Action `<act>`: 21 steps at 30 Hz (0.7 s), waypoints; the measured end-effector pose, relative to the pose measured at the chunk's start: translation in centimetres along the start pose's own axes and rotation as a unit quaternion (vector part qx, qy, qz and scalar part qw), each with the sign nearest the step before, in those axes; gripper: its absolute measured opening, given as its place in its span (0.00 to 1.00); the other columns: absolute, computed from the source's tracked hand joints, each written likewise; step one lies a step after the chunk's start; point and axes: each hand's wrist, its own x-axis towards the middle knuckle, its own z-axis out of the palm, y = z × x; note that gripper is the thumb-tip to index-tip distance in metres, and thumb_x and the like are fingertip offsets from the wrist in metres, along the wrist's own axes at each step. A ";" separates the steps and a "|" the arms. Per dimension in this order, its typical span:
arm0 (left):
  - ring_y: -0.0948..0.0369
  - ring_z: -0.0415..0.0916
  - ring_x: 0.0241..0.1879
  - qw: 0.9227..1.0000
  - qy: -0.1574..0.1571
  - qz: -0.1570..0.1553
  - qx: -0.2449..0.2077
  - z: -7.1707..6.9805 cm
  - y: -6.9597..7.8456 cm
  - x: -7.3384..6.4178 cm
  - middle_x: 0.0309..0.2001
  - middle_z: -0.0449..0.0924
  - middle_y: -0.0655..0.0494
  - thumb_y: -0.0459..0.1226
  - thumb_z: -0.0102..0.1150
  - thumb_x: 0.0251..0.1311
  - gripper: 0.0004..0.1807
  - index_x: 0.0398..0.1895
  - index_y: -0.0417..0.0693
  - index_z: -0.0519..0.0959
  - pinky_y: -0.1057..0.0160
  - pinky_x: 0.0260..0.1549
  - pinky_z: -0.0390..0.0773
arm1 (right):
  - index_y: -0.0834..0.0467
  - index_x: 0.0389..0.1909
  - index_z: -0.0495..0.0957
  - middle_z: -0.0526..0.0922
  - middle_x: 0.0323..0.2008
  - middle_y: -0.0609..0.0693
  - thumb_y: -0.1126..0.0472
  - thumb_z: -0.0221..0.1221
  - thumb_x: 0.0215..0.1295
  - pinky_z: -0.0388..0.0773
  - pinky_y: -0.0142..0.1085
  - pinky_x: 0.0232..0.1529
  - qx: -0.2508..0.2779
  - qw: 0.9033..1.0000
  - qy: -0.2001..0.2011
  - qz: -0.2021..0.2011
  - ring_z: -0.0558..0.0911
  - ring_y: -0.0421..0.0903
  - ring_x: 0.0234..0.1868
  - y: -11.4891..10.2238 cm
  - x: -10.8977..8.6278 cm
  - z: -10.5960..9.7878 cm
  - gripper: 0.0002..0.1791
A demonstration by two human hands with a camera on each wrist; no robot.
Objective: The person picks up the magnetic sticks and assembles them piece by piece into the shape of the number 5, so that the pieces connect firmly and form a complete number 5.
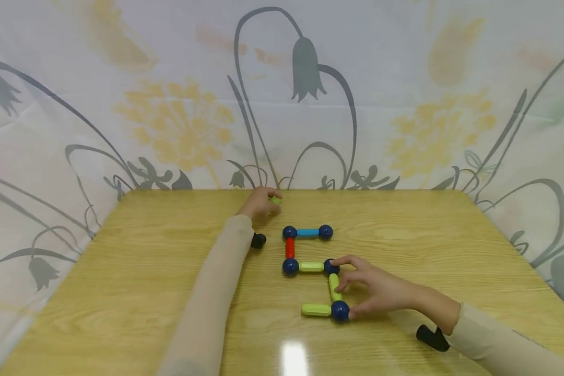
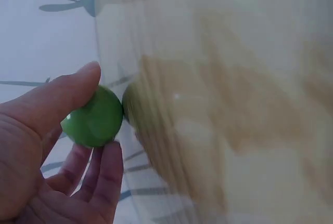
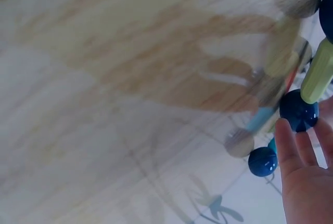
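Near the back edge of the tabletop, my left hand (image 1: pixel 260 203) holds a glossy green ball (image 2: pixel 96 120) between thumb and fingertips. Toward the front right, my right hand (image 1: pixel 379 288) spans one segment of a zigzag chain of magnetic rods and balls. Its index fingertip is on the middle dark blue ball (image 1: pixel 329 267), its thumb at the front blue ball (image 1: pixel 340 312), and another finger along the yellow-green rod (image 1: pixel 335 285) joining them. From the front ball a second yellow-green rod (image 1: pixel 316 310) points left. Farther back, the chain has a red rod (image 1: pixel 290 248) and a light blue rod (image 1: pixel 307 233).
The chain lies on a shiny wood-grain table (image 1: pixel 136 292). A flower-printed cloth (image 1: pixel 385 130) rises behind the table's back edge and along both sides. Black wrist-camera parts (image 1: pixel 432 338) stick out by the sleeves. Bright light reflects off the front of the table.
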 end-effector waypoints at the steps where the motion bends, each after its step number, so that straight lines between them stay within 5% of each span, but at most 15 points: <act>1: 0.50 0.65 0.58 1.000 -0.003 0.002 -0.012 -0.3 -0.1 -0.6 0.60 0.68 0.44 0.31 0.63 0.55 0.20 0.54 0.41 0.76 0.56 0.49 0.73 | 0.43 0.41 0.78 0.59 0.64 0.52 0.49 0.69 0.50 0.64 0.58 0.54 -0.003 1.000 0.001 -0.001 0.62 0.59 0.62 0.0 0.1 0.0 0.16; 6: 0.49 0.69 0.52 0.999 0.008 0.032 -0.023 -1.9 -0.6 -3.2 0.55 0.71 0.45 0.32 0.64 0.56 0.19 0.52 0.39 0.77 0.56 0.45 0.74 | 0.43 0.40 0.78 0.59 0.64 0.52 0.49 0.69 0.50 0.64 0.59 0.54 -0.012 1.000 0.002 -0.006 0.61 0.60 0.62 -0.1 0.5 -0.1 0.16; 11: 0.50 0.69 0.51 0.997 0.022 0.037 -0.056 -3.2 0.4 -5.6 0.56 0.71 0.48 0.34 0.63 0.57 0.19 0.53 0.43 0.77 0.55 0.46 0.74 | 0.42 0.40 0.78 0.60 0.63 0.53 0.49 0.69 0.50 0.65 0.59 0.53 -0.014 1.000 0.011 -0.002 0.61 0.62 0.62 0.1 0.4 -0.2 0.16; 21: 0.53 0.71 0.51 0.996 0.017 0.037 -0.084 -2.9 0.7 -11.3 0.56 0.71 0.53 0.37 0.66 0.55 0.18 0.50 0.49 0.78 0.59 0.42 0.77 | 0.42 0.40 0.78 0.60 0.63 0.54 0.47 0.68 0.51 0.65 0.59 0.52 -0.014 1.000 0.012 -0.015 0.60 0.62 0.62 0.0 0.5 0.2 0.15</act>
